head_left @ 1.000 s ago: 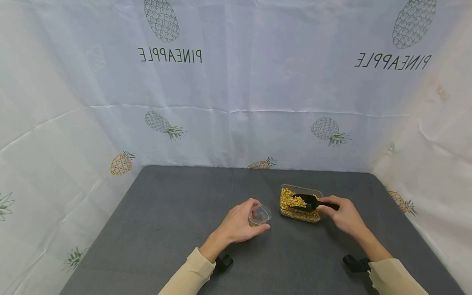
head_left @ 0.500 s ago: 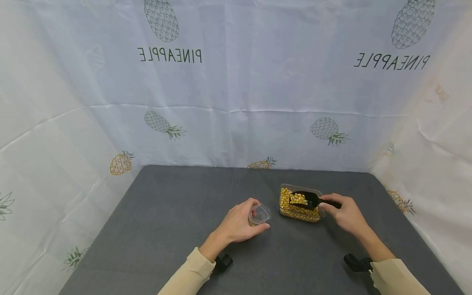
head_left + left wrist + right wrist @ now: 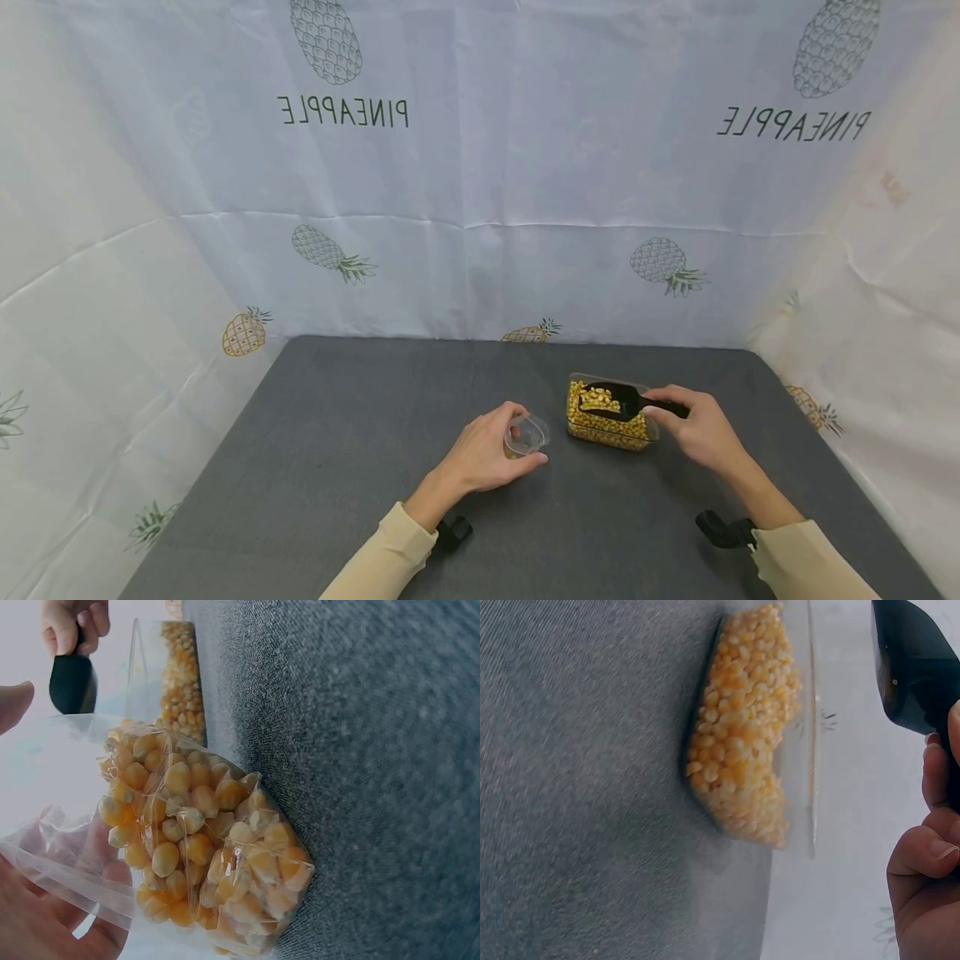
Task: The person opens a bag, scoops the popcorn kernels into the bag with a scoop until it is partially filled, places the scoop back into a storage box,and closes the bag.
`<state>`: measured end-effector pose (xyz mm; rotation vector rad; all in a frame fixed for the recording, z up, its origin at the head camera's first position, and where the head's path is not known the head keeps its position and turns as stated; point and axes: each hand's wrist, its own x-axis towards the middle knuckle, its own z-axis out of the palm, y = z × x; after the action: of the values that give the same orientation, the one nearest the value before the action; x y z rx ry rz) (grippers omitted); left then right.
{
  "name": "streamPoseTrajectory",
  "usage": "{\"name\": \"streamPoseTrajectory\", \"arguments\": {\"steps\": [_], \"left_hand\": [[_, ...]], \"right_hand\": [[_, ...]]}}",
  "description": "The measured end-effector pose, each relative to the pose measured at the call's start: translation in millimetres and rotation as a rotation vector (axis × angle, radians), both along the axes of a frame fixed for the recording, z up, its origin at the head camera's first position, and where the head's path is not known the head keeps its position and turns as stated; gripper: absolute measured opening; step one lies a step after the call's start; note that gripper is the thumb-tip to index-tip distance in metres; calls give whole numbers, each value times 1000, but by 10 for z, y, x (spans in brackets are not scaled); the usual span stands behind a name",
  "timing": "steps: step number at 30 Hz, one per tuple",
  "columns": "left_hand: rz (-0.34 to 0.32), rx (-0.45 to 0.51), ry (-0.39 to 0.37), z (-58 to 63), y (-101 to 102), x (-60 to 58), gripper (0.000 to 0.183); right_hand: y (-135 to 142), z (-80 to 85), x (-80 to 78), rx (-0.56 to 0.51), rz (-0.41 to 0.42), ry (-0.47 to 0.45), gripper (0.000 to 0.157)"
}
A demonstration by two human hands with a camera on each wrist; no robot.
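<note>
My left hand (image 3: pixel 487 454) curls round the mouth of a clear plastic bag (image 3: pixel 202 840), fingers on the far side and thumb on the near side. Corn kernels fill its lower part, which stands on the grey table in the left wrist view. My right hand (image 3: pixel 697 425) grips the handle of a black scoop (image 3: pixel 632 402). In the head view, a small heap of kernels (image 3: pixel 598 400) lies in the scoop. It is raised above a clear rectangular container (image 3: pixel 804 772) of corn kernels, overlapping it in the head view. Both wrist views show space between the scoop and the container.
The grey table (image 3: pixel 360 417) carries the bag and the container. Behind and beside it hangs a pale curtain (image 3: pixel 480 167) printed with pineapples. Black wrist-worn devices sit under both forearms.
The scoop has come up out of the kernels, levelled and moved slightly left and upward, with kernels in it. My left hand and the bag have stayed in place.
</note>
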<state>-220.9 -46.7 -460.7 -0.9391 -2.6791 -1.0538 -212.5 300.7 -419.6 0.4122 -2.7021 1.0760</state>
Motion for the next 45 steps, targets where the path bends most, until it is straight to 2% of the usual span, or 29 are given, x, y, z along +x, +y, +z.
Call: {"name": "streamPoseTrajectory", "arguments": {"steps": [10,24,35,45], "left_hand": [[1,-5,2,0,-3,0,58],[4,-14,-20,29,-1,17,61],[-5,-14,-21,20,-6,13,63],[-12,-12,-13,16,-7,15,63]], "right_hand": [[-121,55,44,-3,23,45,25],[-316,149,145,-40,53,-1,27],[-492,59,198,-73,90,-10,25],[-567,-90,182,-103,119,0,23]]}}
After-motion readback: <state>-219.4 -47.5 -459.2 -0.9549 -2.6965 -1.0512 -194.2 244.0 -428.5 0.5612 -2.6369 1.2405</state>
